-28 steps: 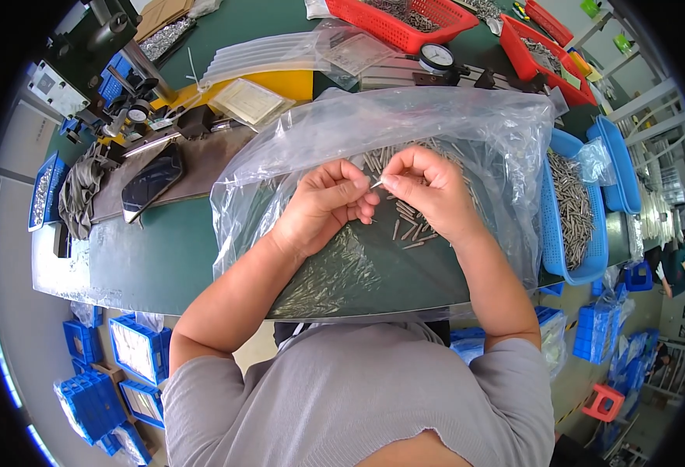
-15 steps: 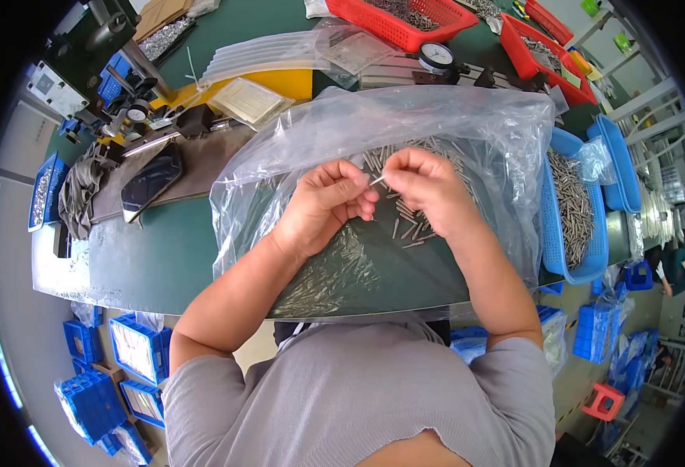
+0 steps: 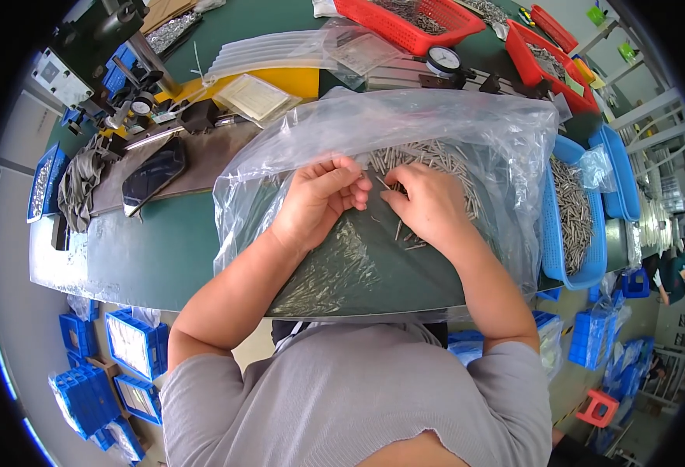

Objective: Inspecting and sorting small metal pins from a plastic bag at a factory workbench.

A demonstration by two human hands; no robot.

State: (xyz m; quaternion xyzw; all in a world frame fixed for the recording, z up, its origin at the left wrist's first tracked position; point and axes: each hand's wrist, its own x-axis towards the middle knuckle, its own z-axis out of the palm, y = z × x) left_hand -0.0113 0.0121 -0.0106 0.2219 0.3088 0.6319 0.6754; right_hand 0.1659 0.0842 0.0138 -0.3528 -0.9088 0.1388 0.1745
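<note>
A pile of slim grey metal pins (image 3: 459,167) lies on a clear plastic bag (image 3: 342,124) spread over the green table. My right hand (image 3: 432,201) is low over the near left part of the pile, its fingers bent and hiding some pins. One pin (image 3: 383,183) shows at its thumb and forefinger, which close on it. Left of the pile, my left hand (image 3: 319,198) is raised over the bag, palm turned inward. Its thumb presses against the curled fingers; whatever is between them is too small to make out.
On the right stands a blue basket (image 3: 597,249) full of similar pins. Red baskets (image 3: 412,39) and a dial gauge (image 3: 443,59) are at the back. A black phone-like slab (image 3: 154,177) lies on the left beside a metal stand (image 3: 152,62).
My hands, which met at a small pin held between their fingertips, have parted. The right has come down to the pile; the left has stayed nearly in place.
</note>
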